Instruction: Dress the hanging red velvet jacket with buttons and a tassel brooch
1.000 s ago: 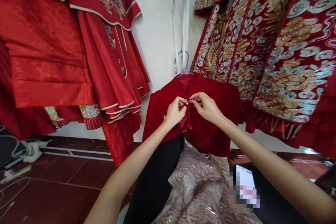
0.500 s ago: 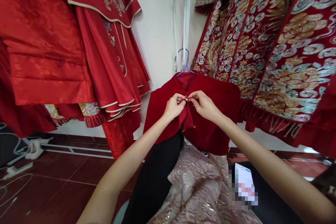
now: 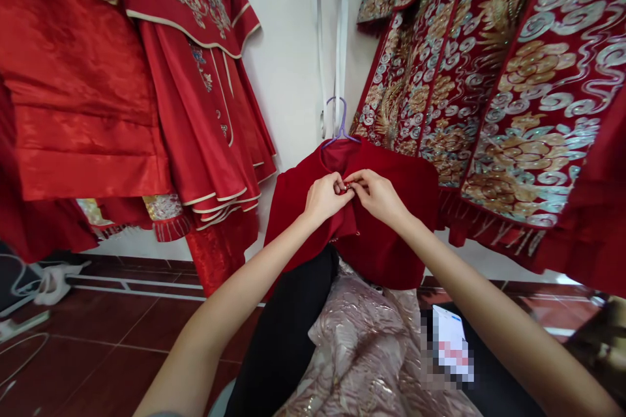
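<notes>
A dark red velvet jacket (image 3: 391, 241) hangs on a purple hanger (image 3: 341, 124) straight ahead of me. My left hand (image 3: 323, 198) pinches the left edge of its front opening, just below the collar. My right hand (image 3: 375, 194) pinches the right edge, and the fingertips of both meet at a small clasp (image 3: 347, 187) that shows only in part. Both hands are closed on the fabric. Below the jacket lie a black cloth (image 3: 288, 332) and a pink brocade garment (image 3: 372, 352).
Red satin garments (image 3: 147, 78) hang on the left. Heavily embroidered red and gold robes (image 3: 489, 78) hang on the right. A white wall (image 3: 288, 45) is behind. A phone (image 3: 450, 345) lies at the lower right. White cables (image 3: 44, 280) lie on the red tiled floor (image 3: 107, 339).
My hands have closed in tighter at the clasp, so the small metal piece seen earlier is now mostly covered. The view has shifted slightly to the left.
</notes>
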Demonstrator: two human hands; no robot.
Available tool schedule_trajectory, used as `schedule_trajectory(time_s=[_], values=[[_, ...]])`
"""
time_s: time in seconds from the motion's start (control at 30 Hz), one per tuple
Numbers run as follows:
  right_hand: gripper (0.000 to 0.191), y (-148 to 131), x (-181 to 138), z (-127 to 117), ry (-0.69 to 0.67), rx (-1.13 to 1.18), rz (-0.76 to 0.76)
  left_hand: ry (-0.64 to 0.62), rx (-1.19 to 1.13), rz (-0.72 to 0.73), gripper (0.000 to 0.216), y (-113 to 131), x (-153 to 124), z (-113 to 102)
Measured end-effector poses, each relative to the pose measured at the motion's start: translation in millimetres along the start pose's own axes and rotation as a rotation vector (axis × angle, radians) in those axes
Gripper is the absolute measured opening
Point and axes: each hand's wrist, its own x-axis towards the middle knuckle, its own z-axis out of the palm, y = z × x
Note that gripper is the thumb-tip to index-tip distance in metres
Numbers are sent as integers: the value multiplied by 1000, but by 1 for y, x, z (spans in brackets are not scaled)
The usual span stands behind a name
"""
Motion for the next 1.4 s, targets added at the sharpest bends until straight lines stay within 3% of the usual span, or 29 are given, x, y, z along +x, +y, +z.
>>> schedule_trajectory(time_s=[0.3,0.53,0.77,1.1,1.23,1.4], values=[[13,1,-2,-7,12,231,143,-54,144,118,5,6,1,-7],[14,9,-2,-6,-18,274,156,-151,233,154,5,4,7,-14],[23,12,-7,-1,-1,278,163,-185,254,174,3,2,9,-12],[18,8,-3,-2,-62,293,129,-209,273,176,5,2,11,-12],[18,10,-2,5,-65,246,96,-153,219,163,9,4,9,-6],[47,9,-36,38,236,537,221,101,-142,13,25,-10,-28,27]])
